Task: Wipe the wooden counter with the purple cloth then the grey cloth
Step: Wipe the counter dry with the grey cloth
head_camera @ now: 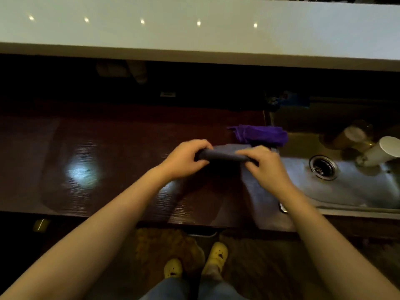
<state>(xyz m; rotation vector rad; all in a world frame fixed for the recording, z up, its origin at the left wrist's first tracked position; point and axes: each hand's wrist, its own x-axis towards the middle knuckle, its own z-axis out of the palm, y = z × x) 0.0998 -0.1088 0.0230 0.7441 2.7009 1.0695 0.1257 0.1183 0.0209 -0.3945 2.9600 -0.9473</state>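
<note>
The dark wooden counter runs across the middle of the view. Both my hands hold a folded grey cloth just above the counter's right part. My left hand grips its left end and my right hand grips its right end. Behind my right hand the purple cloth lies bunched at the counter's right edge, beside the sink, with neither hand touching it.
A steel sink with a round drain adjoins the counter on the right and holds a white cup and a jar. A white raised shelf overhangs the back. Below are my yellow shoes on a rug.
</note>
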